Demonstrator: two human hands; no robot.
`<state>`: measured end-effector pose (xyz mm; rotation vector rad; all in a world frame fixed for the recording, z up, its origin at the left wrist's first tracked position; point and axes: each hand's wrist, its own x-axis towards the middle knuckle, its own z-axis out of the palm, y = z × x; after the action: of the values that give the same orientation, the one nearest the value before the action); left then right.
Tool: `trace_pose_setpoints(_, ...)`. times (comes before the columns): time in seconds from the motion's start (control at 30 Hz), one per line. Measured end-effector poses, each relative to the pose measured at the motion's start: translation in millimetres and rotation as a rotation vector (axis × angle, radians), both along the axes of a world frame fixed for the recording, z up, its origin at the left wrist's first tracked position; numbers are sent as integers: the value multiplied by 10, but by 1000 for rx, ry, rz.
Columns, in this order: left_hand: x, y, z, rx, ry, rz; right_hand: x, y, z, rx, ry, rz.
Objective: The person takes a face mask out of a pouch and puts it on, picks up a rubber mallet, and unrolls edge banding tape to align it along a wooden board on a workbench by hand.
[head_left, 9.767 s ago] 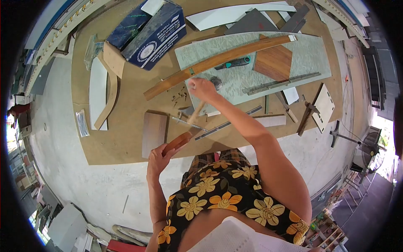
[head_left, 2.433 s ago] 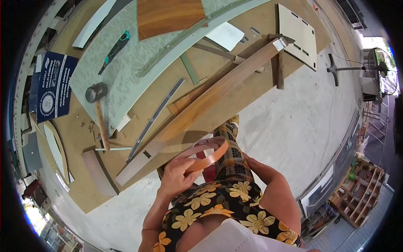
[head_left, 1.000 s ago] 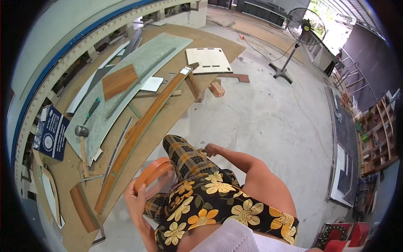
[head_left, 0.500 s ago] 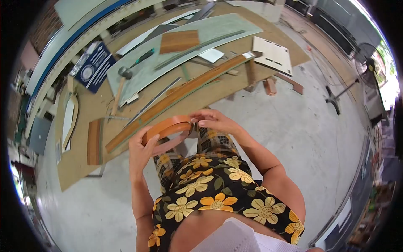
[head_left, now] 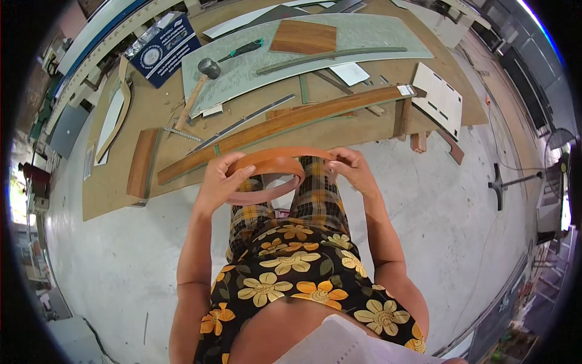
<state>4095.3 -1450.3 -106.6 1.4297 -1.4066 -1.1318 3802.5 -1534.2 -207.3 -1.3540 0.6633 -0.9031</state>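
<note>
A coil of orange-brown edge banding [head_left: 273,167] hangs in front of my thighs, its loops partly spread. My left hand [head_left: 223,179] grips the coil's left side, thumb on the outer face. At the far end of the pulled-out strip, my right hand [head_left: 353,168] pinches the band between thumb and fingers. Just beyond both hands lies a long wood-grain board [head_left: 303,120] with a green edge, at the near side of the work table [head_left: 106,200]. A small label [head_left: 405,90] sits on its right end.
A mallet [head_left: 209,68], a green-and-black handled tool [head_left: 241,50] and a square wood-grain panel [head_left: 303,36] rest on the table. Left is a shorter wood-grain board [head_left: 144,162], with a blue box [head_left: 160,51] behind. A slotted pale panel [head_left: 438,100] and a fan stand [head_left: 498,185] are right.
My right hand has moved right, drawing a length of the band out from the coil. The view has shifted, with the table now appearing higher and further right.
</note>
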Motion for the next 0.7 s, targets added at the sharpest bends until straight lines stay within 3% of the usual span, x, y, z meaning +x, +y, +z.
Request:
trace_pose_setpoints(0.03, 6, -74, 14, 33, -39, -15, -79, -83, -50, -58, 30, -60)
trace_pose_setpoints(0.07, 7, -150, 21, 23, -135, -38, -157, -104, 79, 92, 67, -67)
trace_pose_setpoints(0.17, 20, -352, 59, -16, -377, -122, -326, -224, 66, 112, 60, -72)
trace_pose_setpoints(0.23, -20, -475, 188, -88, -449, -186, -402, -286, 8, 117, -73, -76)
trace_pose_setpoints(0.37, -75, -670, 375, 114, -421, -210, -536, -343, 61, 63, -148, -115)
trace_pose_setpoints(0.7, 61, -782, 257, 245, -408, -315, -857, -467, 484, -22, 195, -159)
